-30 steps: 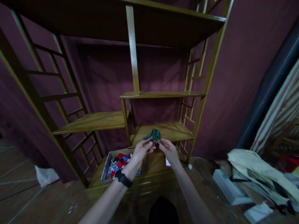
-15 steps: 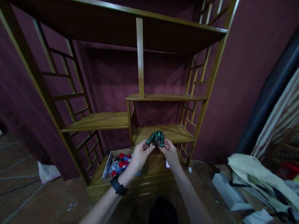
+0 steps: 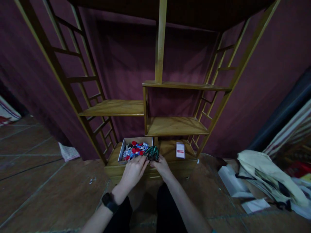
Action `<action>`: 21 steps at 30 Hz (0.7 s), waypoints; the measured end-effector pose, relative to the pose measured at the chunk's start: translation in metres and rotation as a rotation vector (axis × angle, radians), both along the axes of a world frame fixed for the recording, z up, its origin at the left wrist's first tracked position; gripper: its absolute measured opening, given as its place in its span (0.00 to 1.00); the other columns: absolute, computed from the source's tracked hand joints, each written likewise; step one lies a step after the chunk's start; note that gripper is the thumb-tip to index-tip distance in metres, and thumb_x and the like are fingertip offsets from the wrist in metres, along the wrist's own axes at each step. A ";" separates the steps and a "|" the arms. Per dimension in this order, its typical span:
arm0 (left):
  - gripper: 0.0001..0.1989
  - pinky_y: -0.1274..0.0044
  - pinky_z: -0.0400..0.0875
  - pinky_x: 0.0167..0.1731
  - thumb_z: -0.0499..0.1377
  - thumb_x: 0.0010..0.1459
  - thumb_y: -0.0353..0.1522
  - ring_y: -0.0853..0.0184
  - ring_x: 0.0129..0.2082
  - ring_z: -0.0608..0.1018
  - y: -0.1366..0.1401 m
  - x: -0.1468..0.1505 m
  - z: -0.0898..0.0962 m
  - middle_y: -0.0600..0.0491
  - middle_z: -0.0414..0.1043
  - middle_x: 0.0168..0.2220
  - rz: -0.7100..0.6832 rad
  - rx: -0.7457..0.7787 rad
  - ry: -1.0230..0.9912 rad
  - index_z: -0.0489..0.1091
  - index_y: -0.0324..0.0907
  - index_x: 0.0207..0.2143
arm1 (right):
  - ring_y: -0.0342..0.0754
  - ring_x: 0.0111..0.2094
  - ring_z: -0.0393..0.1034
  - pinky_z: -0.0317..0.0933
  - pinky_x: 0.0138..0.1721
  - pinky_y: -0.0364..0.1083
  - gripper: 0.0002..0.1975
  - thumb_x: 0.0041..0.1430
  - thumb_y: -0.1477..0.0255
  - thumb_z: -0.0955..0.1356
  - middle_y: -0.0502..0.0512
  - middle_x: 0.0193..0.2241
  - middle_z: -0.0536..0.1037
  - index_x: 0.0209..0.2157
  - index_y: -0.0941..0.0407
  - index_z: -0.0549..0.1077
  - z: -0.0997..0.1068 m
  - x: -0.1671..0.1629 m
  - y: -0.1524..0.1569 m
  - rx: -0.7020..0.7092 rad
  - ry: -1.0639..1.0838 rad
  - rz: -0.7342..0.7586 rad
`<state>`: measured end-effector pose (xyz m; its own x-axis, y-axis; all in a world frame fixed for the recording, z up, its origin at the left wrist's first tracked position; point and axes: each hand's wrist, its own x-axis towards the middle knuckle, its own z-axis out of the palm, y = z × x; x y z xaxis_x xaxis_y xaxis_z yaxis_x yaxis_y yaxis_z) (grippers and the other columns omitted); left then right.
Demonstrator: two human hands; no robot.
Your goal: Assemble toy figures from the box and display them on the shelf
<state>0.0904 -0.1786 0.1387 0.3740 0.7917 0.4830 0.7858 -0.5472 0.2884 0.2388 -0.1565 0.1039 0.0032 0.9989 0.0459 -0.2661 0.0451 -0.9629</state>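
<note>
A shiny dark green figurine (image 3: 152, 152) is held between my two hands, in front of the shelf's bottom board. My left hand (image 3: 136, 166) has its fingers closed on the figurine's left side, and a black watch sits on that wrist. Pinching the other side is my right hand (image 3: 160, 166). Just behind and left of the hands stands an open cardboard box (image 3: 120, 154) full of small red, blue, white and clear pieces. My fingers cover the lower part of the figurine.
A wooden shelf unit (image 3: 111, 107) with stepped boards rises before me. A small white card or box (image 3: 180, 150) lies on its bottom board at right. Pale cloth (image 3: 262, 168) and a white box (image 3: 234, 183) lie on the floor to the right.
My hands and the figurine have come down and a little left, close to the box's right front corner. The view has tilted downward, and the white card shows fully now.
</note>
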 end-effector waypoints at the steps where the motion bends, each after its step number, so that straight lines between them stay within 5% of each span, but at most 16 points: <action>1: 0.15 0.73 0.67 0.37 0.49 0.61 0.37 0.62 0.34 0.75 -0.003 -0.002 -0.002 0.47 0.73 0.33 0.009 0.052 0.066 0.70 0.41 0.43 | 0.45 0.27 0.68 0.64 0.32 0.44 0.13 0.36 0.76 0.68 0.46 0.25 0.76 0.30 0.55 0.72 -0.001 -0.004 -0.001 -0.025 0.008 -0.004; 5: 0.14 0.72 0.66 0.36 0.47 0.62 0.36 0.63 0.32 0.73 -0.012 -0.004 0.001 0.47 0.70 0.30 0.021 0.189 0.205 0.70 0.39 0.36 | 0.43 0.26 0.67 0.63 0.33 0.43 0.13 0.34 0.77 0.69 0.45 0.23 0.75 0.29 0.56 0.72 -0.004 -0.011 -0.005 -0.082 0.051 -0.039; 14: 0.21 0.69 0.65 0.43 0.47 0.62 0.35 0.60 0.42 0.74 -0.027 0.001 0.015 0.40 0.70 0.44 -0.009 0.261 0.220 0.62 0.37 0.55 | 0.50 0.33 0.73 0.65 0.35 0.48 0.18 0.38 0.69 0.72 0.53 0.31 0.79 0.36 0.55 0.74 -0.002 -0.013 -0.011 -0.096 0.225 0.053; 21: 0.25 0.66 0.62 0.48 0.48 0.62 0.36 0.57 0.49 0.71 -0.038 -0.001 0.021 0.37 0.66 0.52 0.002 0.247 0.304 0.55 0.36 0.60 | 0.52 0.40 0.72 0.65 0.43 0.51 0.19 0.38 0.68 0.74 0.56 0.38 0.79 0.36 0.55 0.75 -0.011 -0.020 -0.014 -0.073 0.300 0.039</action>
